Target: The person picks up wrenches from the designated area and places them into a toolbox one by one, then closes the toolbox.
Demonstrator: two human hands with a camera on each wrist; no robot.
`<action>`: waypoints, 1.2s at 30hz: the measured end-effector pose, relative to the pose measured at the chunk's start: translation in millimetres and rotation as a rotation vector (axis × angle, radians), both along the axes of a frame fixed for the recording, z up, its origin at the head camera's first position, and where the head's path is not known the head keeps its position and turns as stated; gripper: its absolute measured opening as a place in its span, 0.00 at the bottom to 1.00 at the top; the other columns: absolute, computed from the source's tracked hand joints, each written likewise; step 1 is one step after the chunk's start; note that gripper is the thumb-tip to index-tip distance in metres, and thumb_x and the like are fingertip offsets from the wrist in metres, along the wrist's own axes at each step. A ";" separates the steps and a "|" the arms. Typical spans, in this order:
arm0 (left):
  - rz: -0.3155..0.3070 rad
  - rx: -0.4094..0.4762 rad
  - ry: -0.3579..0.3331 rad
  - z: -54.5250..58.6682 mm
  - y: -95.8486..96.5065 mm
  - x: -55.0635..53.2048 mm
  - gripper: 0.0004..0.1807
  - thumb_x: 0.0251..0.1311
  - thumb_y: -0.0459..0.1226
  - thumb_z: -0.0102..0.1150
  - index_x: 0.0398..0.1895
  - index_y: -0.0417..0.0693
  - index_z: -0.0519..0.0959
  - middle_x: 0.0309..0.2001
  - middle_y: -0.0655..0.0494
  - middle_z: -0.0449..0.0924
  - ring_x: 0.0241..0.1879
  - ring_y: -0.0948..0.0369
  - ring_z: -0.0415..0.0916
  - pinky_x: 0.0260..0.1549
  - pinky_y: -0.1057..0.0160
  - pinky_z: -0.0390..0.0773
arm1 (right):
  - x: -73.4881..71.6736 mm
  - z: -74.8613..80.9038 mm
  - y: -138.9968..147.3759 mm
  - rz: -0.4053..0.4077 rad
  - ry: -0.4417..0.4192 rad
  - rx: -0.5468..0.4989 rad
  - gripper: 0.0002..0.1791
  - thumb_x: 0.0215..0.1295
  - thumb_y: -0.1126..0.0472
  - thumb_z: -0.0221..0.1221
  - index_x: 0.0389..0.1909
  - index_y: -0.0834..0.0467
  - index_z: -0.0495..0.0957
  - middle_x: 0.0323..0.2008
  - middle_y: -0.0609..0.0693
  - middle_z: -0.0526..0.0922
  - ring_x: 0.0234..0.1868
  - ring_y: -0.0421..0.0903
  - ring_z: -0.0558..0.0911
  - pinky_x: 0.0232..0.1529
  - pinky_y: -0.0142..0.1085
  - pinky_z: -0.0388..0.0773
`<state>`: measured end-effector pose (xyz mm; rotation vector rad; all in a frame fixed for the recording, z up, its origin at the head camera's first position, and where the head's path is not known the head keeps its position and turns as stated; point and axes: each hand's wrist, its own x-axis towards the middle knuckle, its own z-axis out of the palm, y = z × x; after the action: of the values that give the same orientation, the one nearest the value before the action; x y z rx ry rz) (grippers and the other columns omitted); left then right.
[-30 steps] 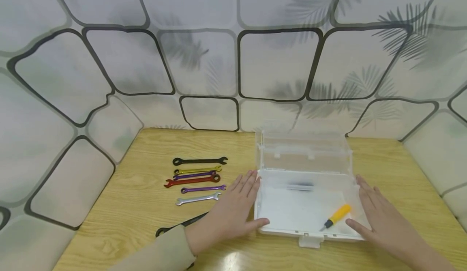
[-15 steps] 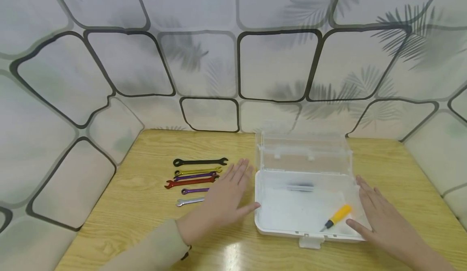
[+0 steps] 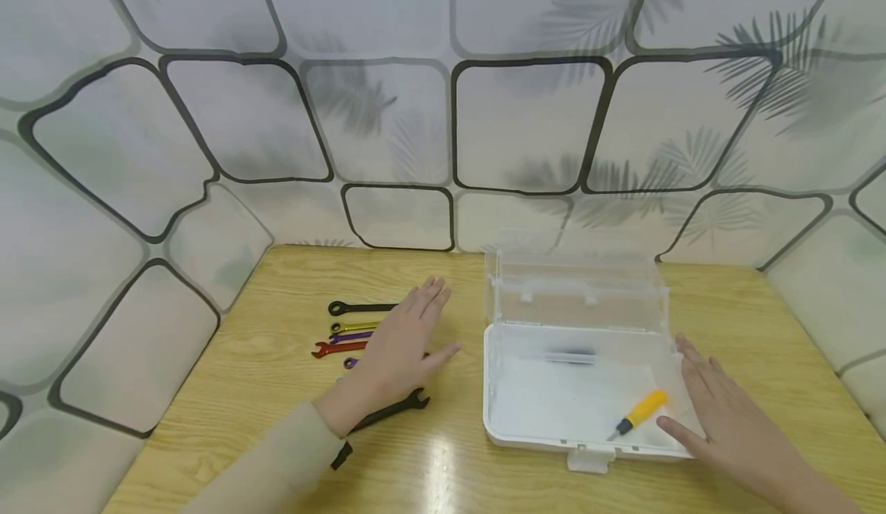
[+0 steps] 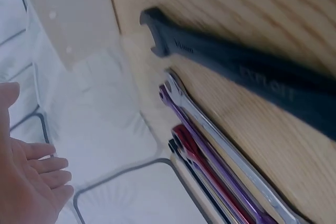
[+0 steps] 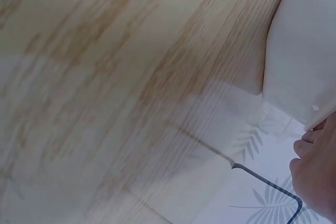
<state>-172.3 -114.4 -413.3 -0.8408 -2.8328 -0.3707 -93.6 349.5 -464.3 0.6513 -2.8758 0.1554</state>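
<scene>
In the head view my left hand (image 3: 398, 345), fingers straight, hovers over a row of combination wrenches and holds nothing. It partly hides a black wrench (image 3: 356, 308), a yellow wrench (image 3: 354, 328), a red wrench (image 3: 339, 348) and purple ones. A larger black wrench (image 3: 398, 408) lies nearer the front, partly under the forearm. The silver wrench (image 4: 226, 148) shows in the left wrist view. My right hand (image 3: 737, 425) rests with extended fingers along the right side of a white toolbox (image 3: 487, 391). Inside it lies a screwdriver (image 3: 644, 408) with a yellow handle.
The toolbox's clear lid (image 3: 577, 298) stands raised at the back, and its front latch (image 3: 588, 460) hangs down. Bare wood table (image 3: 457, 422) separates the wrenches from the box. A patterned cloth wall (image 3: 533, 125) encloses the table's back and sides.
My left hand has left the toolbox's left side and moved left over the wrenches, uncovering the large black wrench's open end. My right hand stays in place.
</scene>
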 end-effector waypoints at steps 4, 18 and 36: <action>0.036 0.068 -0.011 0.1 -8.3 -9.8 0.44 0.73 0.51 0.66 0.82 0.38 0.61 0.80 0.40 0.64 0.80 0.44 0.63 0.78 0.44 0.68 | 0.8 -0.8 0.0 -0.010 -0.004 0.003 0.56 0.74 0.41 0.62 0.81 0.76 0.46 0.88 0.55 0.31 0.81 0.27 0.21 0.78 0.21 0.16; 0.200 0.258 -0.182 -7.6 -40.7 -38.8 0.33 0.69 0.40 0.71 0.75 0.44 0.73 0.72 0.41 0.76 0.71 0.42 0.75 0.69 0.41 0.78 | 1.2 -1.9 -0.1 -0.023 -0.010 0.001 0.56 0.74 0.41 0.62 0.82 0.75 0.45 0.88 0.55 0.32 0.81 0.26 0.21 0.78 0.21 0.16; 0.291 0.409 -0.330 -27.3 -74.0 -66.6 0.20 0.72 0.34 0.66 0.64 0.40 0.81 0.63 0.40 0.83 0.66 0.40 0.79 0.67 0.40 0.79 | 0.7 -1.0 0.1 -0.011 -0.004 -0.024 0.56 0.73 0.42 0.63 0.82 0.74 0.46 0.88 0.56 0.35 0.81 0.25 0.23 0.78 0.21 0.17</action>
<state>-238.9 -188.4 -440.5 -0.3030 -2.9376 -1.0801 -92.9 349.5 -465.3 0.6319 -2.8755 0.1899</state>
